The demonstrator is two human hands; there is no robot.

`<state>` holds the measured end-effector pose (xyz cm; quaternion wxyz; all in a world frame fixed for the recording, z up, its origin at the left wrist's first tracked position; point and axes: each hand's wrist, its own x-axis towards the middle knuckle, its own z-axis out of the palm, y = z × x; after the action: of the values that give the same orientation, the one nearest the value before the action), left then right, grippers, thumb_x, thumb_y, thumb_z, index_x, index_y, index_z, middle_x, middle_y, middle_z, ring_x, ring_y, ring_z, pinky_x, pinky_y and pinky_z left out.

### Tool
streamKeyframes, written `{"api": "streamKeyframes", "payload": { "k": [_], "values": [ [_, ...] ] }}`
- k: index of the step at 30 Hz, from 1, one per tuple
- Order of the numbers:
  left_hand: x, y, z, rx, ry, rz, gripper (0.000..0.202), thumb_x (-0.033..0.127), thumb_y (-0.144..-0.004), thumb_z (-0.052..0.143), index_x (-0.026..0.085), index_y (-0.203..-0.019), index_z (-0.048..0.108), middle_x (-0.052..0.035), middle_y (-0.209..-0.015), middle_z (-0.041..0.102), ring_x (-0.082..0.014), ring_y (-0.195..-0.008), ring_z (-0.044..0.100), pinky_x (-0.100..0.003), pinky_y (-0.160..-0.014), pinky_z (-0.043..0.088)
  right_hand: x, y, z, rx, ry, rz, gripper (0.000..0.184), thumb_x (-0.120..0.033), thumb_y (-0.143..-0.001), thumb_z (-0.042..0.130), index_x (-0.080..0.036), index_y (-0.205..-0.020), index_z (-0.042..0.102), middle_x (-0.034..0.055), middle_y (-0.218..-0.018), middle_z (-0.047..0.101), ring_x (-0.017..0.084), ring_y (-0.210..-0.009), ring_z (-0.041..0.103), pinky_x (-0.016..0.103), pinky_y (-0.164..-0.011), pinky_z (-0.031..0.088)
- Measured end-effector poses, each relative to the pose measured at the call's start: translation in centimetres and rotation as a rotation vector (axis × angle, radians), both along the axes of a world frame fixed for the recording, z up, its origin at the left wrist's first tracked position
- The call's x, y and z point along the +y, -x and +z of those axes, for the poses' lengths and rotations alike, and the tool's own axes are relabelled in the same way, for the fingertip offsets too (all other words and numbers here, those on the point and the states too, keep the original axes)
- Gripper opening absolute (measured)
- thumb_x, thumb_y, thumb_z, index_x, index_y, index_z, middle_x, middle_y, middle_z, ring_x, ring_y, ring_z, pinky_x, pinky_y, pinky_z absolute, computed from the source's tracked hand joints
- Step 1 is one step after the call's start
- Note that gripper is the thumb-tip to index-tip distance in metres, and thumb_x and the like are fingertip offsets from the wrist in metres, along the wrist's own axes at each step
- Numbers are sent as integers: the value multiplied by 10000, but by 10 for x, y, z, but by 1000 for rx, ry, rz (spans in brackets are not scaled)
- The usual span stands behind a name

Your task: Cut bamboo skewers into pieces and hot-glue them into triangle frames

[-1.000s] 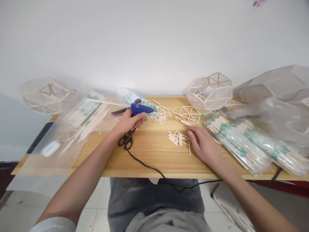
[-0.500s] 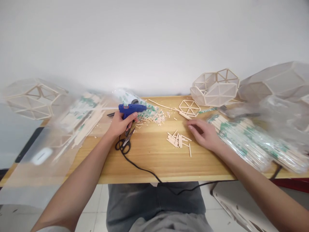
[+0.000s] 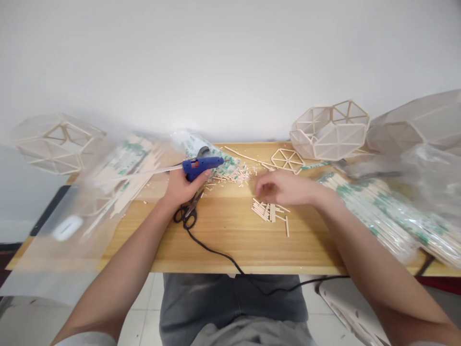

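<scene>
My left hand [image 3: 185, 186] is closed round the handle of a blue glue gun [image 3: 203, 165], whose nozzle points right. A whitish glue stick [image 3: 158, 170] juts from its back end. My right hand [image 3: 281, 186] is just above the far side of a small pile of short cut wooden sticks [image 3: 266, 211]. Its fingers curl downward, and I cannot tell whether anything is between them. Black-handled scissors [image 3: 187, 214] lie below my left hand. Behind my right hand is a flat stick frame with triangular spokes [image 3: 287, 160].
Tiny wood offcuts [image 3: 239, 175] are strewn near the nozzle. Panelled stick frames [image 3: 331, 132] stand along the wall; another [image 3: 59, 144] is at the left. Bagged sticks [image 3: 374, 216] lie at the right. A black cord [image 3: 216, 251] runs over the table's front edge.
My right hand has moved left from beside the flat frame to over the short sticks, its fingers now curled downward. My left hand still holds the glue gun. The view has shifted slightly.
</scene>
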<state>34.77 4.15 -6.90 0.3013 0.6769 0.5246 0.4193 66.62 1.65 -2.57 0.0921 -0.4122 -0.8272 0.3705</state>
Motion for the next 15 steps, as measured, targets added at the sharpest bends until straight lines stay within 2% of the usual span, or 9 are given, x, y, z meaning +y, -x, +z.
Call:
{"api": "streamKeyframes", "payload": {
  "k": [3,6,10,13,15],
  "values": [
    [0,0,0,53,-42,-10,291,474,-830,775,190,-887,752,-49,-800,714,-219,-764,647,-309,-725,530,-8,0,-8,1,-8,-13,151,-118,-802,662,-231,-832,758,5,-868,768,172,-774,700,278,-720,525],
    [-2,-1,2,157,-50,-39,312,500,-885,711,194,-922,753,-55,-855,733,-227,-798,662,-322,-776,531,-12,0,-13,6,-68,-12,170,-104,-830,657,-232,-816,767,11,-853,762,175,-780,695,289,-751,524],
    [-3,-1,4,235,-84,-39,303,499,-899,689,200,-905,737,-47,-826,720,-228,-788,654,-321,-774,526,-11,2,-16,13,-111,-10,130,-147,-885,656,-219,-838,754,26,-858,743,178,-780,678,295,-755,517],
    [-3,-1,6,213,-86,-13,270,471,-877,720,202,-887,736,-41,-795,704,-217,-761,650,-304,-745,519,-12,4,-18,27,-168,-18,139,-233,-938,646,-205,-832,732,46,-856,719,188,-780,661,312,-758,514],
    [-3,-3,6,164,-73,-2,263,459,-849,750,199,-890,744,-44,-788,701,-220,-775,658,-295,-731,519,-12,3,-19,44,-174,-10,122,-226,-928,648,-208,-834,725,46,-868,720,190,-792,660,314,-762,514]
  ]
}}
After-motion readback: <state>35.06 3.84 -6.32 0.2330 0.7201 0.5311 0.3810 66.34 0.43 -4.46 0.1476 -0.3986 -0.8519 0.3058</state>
